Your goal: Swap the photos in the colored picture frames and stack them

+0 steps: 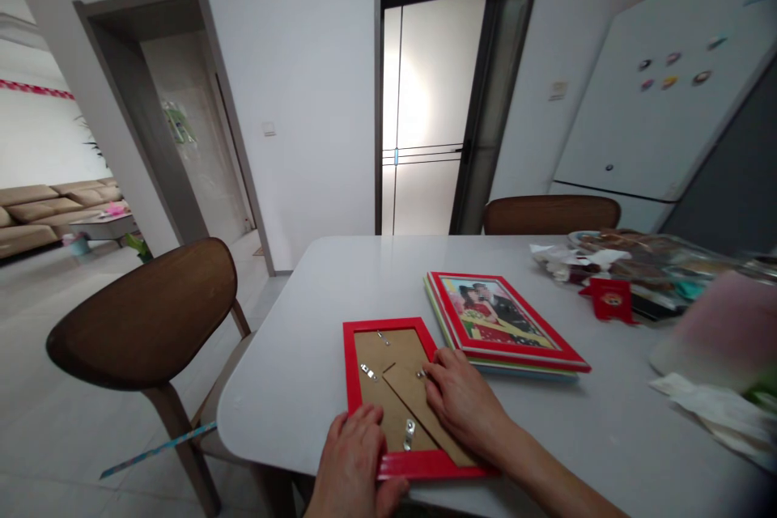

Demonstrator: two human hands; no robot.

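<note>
A red picture frame (418, 465) lies face down on the white table, its brown backing board (388, 396) uppermost with a stand flap on it. Small metal clips (409, 435) sit around the board's edges. My left hand (355, 453) grips the frame's lower left corner, fingers over the left edge and thumb at the bottom edge. Curled over the right edge, my right hand (464, 401) has its fingertips at a metal clip (421, 374); its palm hides part of that side. Just beyond lies a stack of frames, topped by a red one with a photo of two people (494, 312).
The white table (291, 356) has a rounded left corner. On its right lie a red packet (612, 299), crumpled tissues (576, 261), plastic-wrapped items and a pink translucent container (713, 332). Brown chairs stand left (146, 316) and behind (552, 214). A fridge (661, 113) is at the right.
</note>
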